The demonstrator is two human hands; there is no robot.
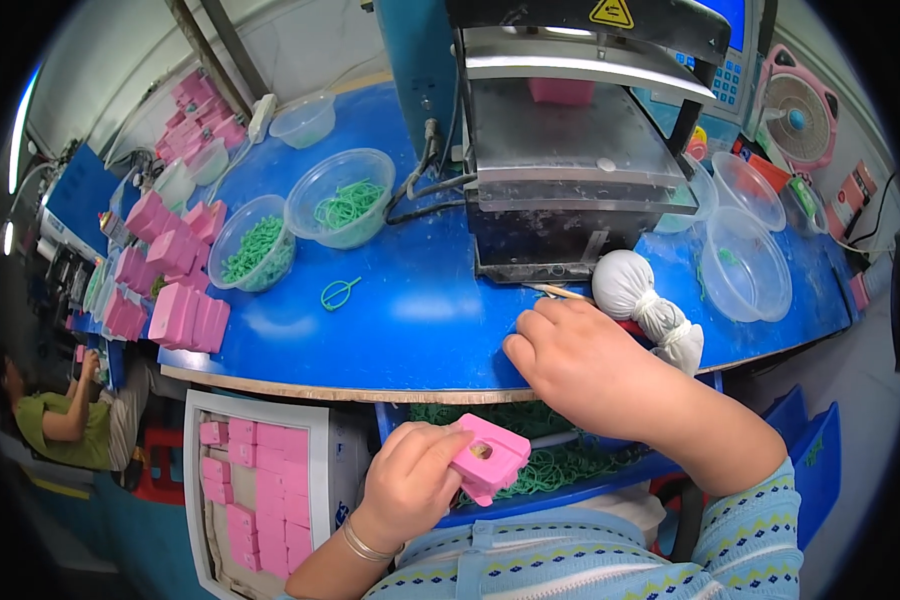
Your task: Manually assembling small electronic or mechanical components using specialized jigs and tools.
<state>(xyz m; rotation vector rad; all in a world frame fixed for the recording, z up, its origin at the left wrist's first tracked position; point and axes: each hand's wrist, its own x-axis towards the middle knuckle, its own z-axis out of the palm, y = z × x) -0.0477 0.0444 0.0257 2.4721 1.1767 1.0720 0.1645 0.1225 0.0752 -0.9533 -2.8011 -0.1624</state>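
Note:
My left hand (410,478) grips a pink rubber mould block (492,458) with a round hole in its face, held in front of my body below the table edge. My right hand (570,350) is over the table's front edge with its fingers curled in; whatever is in them is hidden. Just beyond its knuckles lies a thin wooden stick (562,292). Beside that hand rests a tied white cloth pouch (625,285). A green ring-shaped piece with a stem (341,292) lies alone on the blue tabletop (420,345).
A press machine (570,190) stands ahead, a pink block inside. Clear bowls of green pieces (255,245) and pink mould stacks (188,318) are at left. More bowls (745,265) stand right. Below are a box of pink blocks (198,480) and a blue green-filled drawer (660,465). Another person (75,415) sits far left.

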